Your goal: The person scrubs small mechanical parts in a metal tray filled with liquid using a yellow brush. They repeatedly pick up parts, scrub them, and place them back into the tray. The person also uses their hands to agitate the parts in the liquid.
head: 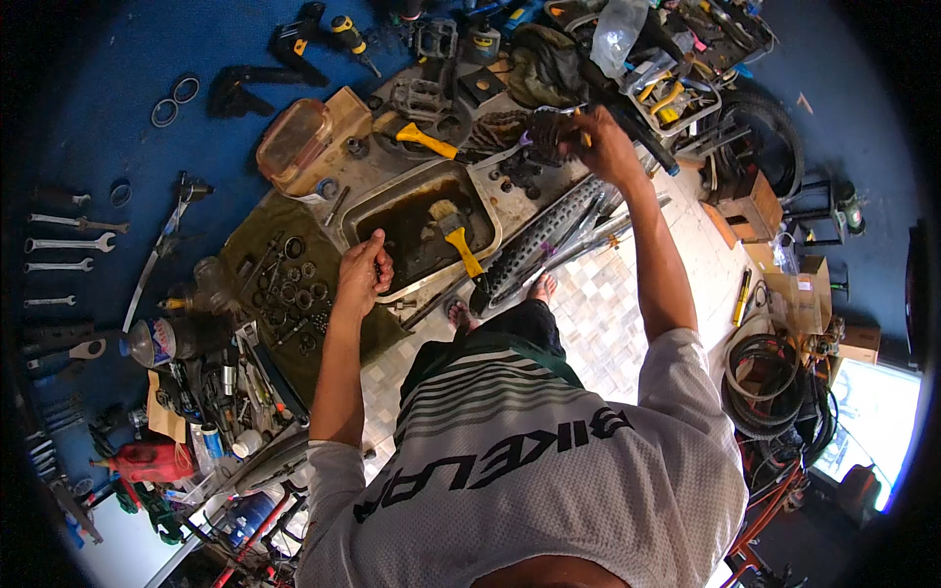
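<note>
My left hand (pixel 363 273) is curled, thumb up, over the near left corner of a metal tray (pixel 494 209) of dark liquid. Whether something small is inside it I cannot tell. A paintbrush with a yellow handle (pixel 462 248) leans across the tray's near rim, bristles inside. Over the bench's right part is my right hand (pixel 609 151), fingers bent beside a slim orange piece (pixel 585 137) and dark, blurred parts; its grip is unclear. Another yellow-handled tool (pixel 426 140) lies behind the tray. Small dark parts (pixel 517 176) sit right of it.
On an olive cloth (pixel 246 246) lie several bearing rings and small metal parts (pixel 294 290). A lidded container (pixel 295 143) stands behind it. A knobby bicycle tyre (pixel 533 228) runs along the bench front. Wrenches (pixel 70 242) hang on the blue wall at left.
</note>
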{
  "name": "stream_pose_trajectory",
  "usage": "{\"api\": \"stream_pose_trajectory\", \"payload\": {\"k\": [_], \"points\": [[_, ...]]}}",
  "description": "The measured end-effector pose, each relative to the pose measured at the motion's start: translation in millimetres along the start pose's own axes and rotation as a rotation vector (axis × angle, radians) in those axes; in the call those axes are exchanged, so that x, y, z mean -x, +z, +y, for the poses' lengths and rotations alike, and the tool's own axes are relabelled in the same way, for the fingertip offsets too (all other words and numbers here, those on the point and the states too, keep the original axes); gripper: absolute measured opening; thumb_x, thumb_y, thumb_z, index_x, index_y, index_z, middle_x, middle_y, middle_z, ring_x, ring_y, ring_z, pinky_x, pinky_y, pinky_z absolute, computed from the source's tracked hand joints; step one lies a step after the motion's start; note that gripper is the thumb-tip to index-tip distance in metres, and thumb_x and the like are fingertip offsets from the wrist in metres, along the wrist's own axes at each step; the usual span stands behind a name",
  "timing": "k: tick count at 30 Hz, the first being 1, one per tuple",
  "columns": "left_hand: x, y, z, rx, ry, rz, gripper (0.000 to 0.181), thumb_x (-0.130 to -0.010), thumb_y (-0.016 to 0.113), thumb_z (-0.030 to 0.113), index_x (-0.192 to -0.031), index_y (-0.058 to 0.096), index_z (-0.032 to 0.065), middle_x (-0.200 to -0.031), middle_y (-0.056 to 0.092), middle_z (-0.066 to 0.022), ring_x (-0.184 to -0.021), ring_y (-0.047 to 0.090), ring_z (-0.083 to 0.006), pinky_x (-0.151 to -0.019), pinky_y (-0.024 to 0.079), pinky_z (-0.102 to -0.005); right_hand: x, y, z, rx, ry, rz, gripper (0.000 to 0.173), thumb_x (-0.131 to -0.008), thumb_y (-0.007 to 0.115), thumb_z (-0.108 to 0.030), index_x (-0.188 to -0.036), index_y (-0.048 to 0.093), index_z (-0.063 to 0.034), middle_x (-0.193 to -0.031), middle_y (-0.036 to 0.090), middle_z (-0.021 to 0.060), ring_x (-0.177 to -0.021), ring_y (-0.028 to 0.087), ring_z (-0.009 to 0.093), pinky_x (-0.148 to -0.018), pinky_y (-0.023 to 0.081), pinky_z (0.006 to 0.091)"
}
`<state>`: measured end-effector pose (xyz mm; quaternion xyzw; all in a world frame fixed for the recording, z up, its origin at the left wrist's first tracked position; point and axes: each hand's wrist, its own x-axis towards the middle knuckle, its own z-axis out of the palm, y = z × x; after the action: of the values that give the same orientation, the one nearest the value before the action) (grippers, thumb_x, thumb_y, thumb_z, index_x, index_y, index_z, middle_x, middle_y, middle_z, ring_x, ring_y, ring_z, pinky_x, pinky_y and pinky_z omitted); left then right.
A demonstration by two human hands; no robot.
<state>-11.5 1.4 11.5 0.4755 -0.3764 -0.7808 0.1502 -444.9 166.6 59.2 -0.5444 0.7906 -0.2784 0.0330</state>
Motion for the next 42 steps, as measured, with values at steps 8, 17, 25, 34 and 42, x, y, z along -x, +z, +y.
{"api": "stream_pose_trajectory", "payload": {"k": [8, 17, 25, 34, 42], "points": [[5, 2, -2, -0.043, 0.038, -0.023, 0.050, -0.103, 0.073, 0.046, -0.075, 0.049, 0.0116, -0.063, 0.049, -0.0023, -0.049, 0.047, -0.0118, -0.041, 0.030, -0.0263, -53, 33, 32, 0.512, 0.023, -0.068, 0.035, -0.094, 0.070, -0.018, -0.129, 0.069, -0.0148, -0.133, 0.058, 0.0172, -0.125, 0.062, 0.036, -0.095, 0.059, 0.0484], [11, -11, -13, -0.041, 0.073, 0.025, 0.050, -0.103, 0.072, 0.046, -0.076, 0.050, 0.0104, -0.065, 0.050, -0.0023, -0.050, 0.047, -0.0114, -0.041, 0.030, -0.0260, -48, 52, 13, 0.259, -0.021, -0.112, 0.050, -0.089, 0.077, -0.019, -0.137, 0.065, -0.0166, -0.142, 0.058, 0.0188, -0.120, 0.066, 0.042, -0.096, 0.058, 0.0498], [10, 3, -5, 0.007, 0.057, 0.002, 0.051, -0.103, 0.073, 0.045, -0.073, 0.050, 0.0107, -0.063, 0.050, -0.0024, -0.049, 0.048, -0.0116, -0.040, 0.031, -0.0258, -20, 80, -5, 0.346, -0.100, -0.197, 0.048, -0.089, 0.076, -0.022, -0.136, 0.067, -0.0227, -0.138, 0.064, 0.0164, -0.121, 0.067, 0.037, -0.098, 0.057, 0.0477], [15, 1, -7, 0.021, 0.085, -0.014, 0.049, -0.102, 0.074, 0.044, -0.073, 0.051, 0.0120, -0.063, 0.050, -0.0014, -0.049, 0.048, -0.0119, -0.040, 0.031, -0.0248, 19, 97, -15, 0.409, -0.115, -0.298, 0.045, -0.090, 0.079, -0.040, -0.118, 0.072, -0.0057, -0.134, 0.064, 0.0196, -0.110, 0.070, 0.042, -0.091, 0.059, 0.0511], [15, 4, -8, 0.032, 0.074, -0.007, 0.048, -0.102, 0.074, 0.043, -0.075, 0.051, 0.0111, -0.064, 0.050, -0.0015, -0.050, 0.048, -0.0122, -0.041, 0.030, -0.0265, 26, 118, -9, 0.426, 0.031, -0.371, 0.035, -0.094, 0.074, -0.040, -0.110, 0.075, -0.0084, -0.122, 0.070, 0.0198, -0.106, 0.072, 0.041, -0.090, 0.059, 0.0520]]}}
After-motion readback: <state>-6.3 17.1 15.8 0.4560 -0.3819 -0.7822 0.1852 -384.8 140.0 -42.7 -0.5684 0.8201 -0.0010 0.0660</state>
